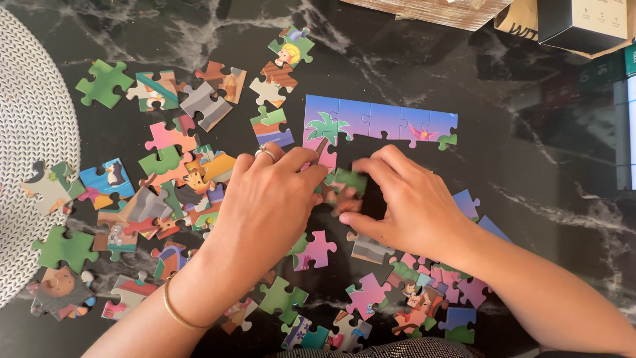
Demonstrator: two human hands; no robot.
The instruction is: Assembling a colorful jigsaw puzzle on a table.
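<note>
Hands meet over a dark marble tabletop [530, 132] strewn with jigsaw pieces. The left hand [268, 199], a ring on one finger and a thin bangle at the wrist, lies palm down with fingers curled, its fingertips resting on the lower edge of the palm-tree piece [322, 129] at the left end of a joined strip of puzzle [381, 122] showing blue and pink sky. The right hand [407, 199] is bent the same way, fingertips pinching a small green piece [349, 179] just below that strip, between the two hands; whether the piece is lifted or flat on the table cannot be told. Loose pieces [165, 179] lie heaped to the left of the left hand, with more [424, 298] scattered beneath the right forearm. A white woven placemat [33, 132] curves in at the left edge, and cardboard boxes [570, 20] sit at the top right.
</note>
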